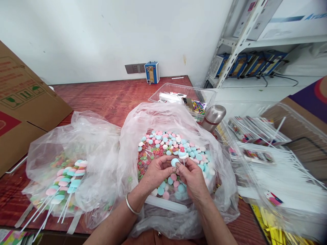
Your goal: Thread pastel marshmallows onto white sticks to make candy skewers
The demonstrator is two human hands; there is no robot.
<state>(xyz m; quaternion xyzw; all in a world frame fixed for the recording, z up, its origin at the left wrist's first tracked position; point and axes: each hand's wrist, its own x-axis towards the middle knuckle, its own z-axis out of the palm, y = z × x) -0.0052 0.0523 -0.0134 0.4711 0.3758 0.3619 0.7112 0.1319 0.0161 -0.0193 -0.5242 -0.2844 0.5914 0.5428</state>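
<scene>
1. Blue candy disc (175, 162): above the plastic bag (163, 110), pinched between fingertips of left hand (157, 173) and right hand (193, 177).
2. A slack pinch could drop it among the sweets (165, 140); squeezing hard could dent it.

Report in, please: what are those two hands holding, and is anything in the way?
Left hand pinching a blue candy; right hand at the stick candy beside it, grip unclear. Plastic bag around loose candies. Nothing seen blocking the hands.
</scene>
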